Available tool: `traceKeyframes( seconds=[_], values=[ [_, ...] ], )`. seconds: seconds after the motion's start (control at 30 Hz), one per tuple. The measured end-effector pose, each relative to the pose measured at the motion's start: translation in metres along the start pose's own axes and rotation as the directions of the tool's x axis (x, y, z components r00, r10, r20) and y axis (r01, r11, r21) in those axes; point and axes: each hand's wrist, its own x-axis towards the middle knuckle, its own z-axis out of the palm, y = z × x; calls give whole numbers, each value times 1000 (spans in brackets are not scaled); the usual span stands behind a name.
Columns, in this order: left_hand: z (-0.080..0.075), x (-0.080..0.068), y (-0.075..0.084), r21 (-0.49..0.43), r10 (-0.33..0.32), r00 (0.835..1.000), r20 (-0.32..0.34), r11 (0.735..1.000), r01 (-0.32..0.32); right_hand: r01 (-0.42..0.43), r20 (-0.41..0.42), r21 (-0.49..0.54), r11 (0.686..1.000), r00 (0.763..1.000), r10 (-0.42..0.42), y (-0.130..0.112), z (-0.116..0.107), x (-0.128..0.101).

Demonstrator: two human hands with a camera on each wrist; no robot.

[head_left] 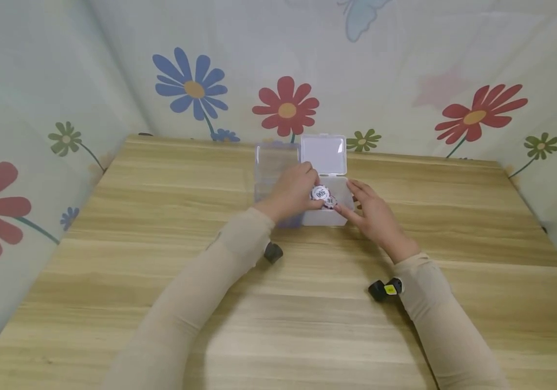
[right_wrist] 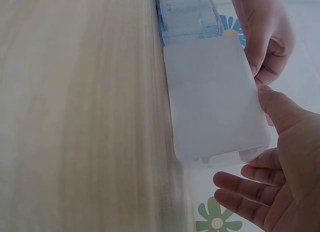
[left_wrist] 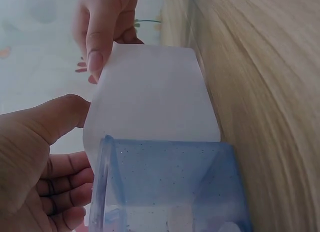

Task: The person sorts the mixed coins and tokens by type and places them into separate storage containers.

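In the head view, a white plastic box [head_left: 324, 218] stands with its hinged lid [head_left: 323, 155] raised at the back. My left hand [head_left: 294, 189] reaches over its left side and pinches a white poker chip [head_left: 320, 193] marked 500 between thumb and fingers. Beside it, low at the box opening, lies another chip [head_left: 329, 202] marked 10, partly covered. My right hand [head_left: 377, 216] holds the box's right end, thumb at the near rim and fingers along the right side. In the right wrist view, the box's near wall [right_wrist: 215, 97] hides the chips.
A clear bluish plastic box [head_left: 278, 162] stands against the white box's left side, partly behind my left hand. Both boxes sit near the back edge of the wooden table [head_left: 307, 314]. A flower-printed cloth [head_left: 385, 81] hangs behind it.
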Motion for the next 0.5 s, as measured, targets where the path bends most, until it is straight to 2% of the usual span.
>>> traceKeyframes(
  seconds=[0.23, 0.5],
  values=[
    [-2, 5, 1, 38, -5, 999, 37, 999, 4, 2, -3, -7, 1000, 1000, -2, -1, 0, 1],
    [2, 10, -1, 94, 14, 998, 64, 995, -20, -12, 9, -9, 1000, 1000, 12, -1, -1, 1]
  ],
)
